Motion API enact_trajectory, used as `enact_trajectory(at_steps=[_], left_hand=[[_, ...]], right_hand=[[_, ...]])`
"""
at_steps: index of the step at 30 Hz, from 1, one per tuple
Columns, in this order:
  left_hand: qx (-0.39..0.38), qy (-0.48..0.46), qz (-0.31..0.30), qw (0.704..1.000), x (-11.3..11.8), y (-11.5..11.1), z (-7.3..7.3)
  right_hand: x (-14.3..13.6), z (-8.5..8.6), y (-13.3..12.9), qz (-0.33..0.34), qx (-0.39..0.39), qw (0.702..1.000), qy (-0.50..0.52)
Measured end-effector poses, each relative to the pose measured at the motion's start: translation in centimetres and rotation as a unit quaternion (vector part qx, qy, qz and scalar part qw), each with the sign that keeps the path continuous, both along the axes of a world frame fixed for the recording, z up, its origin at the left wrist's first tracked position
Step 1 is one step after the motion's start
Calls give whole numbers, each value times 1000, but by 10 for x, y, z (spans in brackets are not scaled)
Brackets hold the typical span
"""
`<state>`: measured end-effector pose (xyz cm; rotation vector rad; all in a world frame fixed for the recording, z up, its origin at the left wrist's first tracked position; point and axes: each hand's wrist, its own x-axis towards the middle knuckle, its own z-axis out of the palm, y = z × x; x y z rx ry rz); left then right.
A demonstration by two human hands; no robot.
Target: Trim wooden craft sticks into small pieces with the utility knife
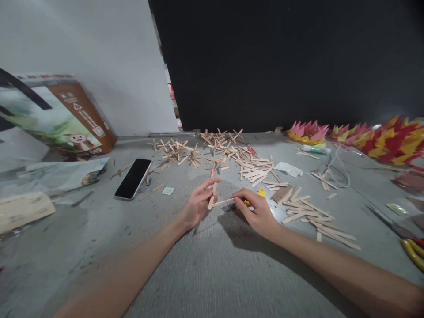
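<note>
My left hand (198, 204) holds a wooden craft stick (213, 196) nearly upright between thumb and fingers. My right hand (254, 209) pinches one end of a second wooden stick (223, 202), which points left and meets the lower part of the first. Something yellow (261, 192) shows behind my right hand, mostly hidden by it. Just beyond my left hand lies a thin red and white item (212, 173). Loose sticks (256, 172) are piled past my hands, and more sticks (318, 214) lie to the right of my right hand.
Crossed stick pieces (179, 152) sit at the back. On the left are a phone (133, 179), a printed bag (76, 123) and plastic packaging (66, 172). Scissors (394, 227), a glue stick (316, 149), a white cable (346, 174) and colourful paper shapes (387, 141) are at right.
</note>
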<state>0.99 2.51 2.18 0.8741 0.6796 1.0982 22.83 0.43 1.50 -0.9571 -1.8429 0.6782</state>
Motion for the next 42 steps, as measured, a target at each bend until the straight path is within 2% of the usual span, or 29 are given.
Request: enact_trajectory(at_steps=[4, 8, 12, 21, 26, 32, 38, 42], left_hand=[[1, 26, -1, 1000, -1, 1, -1], [17, 34, -4, 999, -2, 4, -9], [31, 56, -10, 998, -2, 5, -13], [22, 39, -24, 999, 3, 2, 2], [5, 35, -18, 999, 4, 1, 2], [-2, -3, -34, 999, -1, 5, -7], [-111, -110, 5, 988, -7, 12, -10], [-79, -117, -24, 990, -6, 13, -6]], right_hand=[[0, 0, -1, -3, -17, 1000, 3], [0, -3, -2, 3, -59, 998, 22], [0, -5, -2, 1, -68, 997, 29], [-5, -7, 1, -3, -108, 994, 32], [-5, -8, 2, 5, -122, 992, 34], [-4, -8, 2, 8, -129, 991, 33], [-5, -7, 2, 8, -128, 991, 41], [-5, -7, 1, 9, -131, 991, 39]])
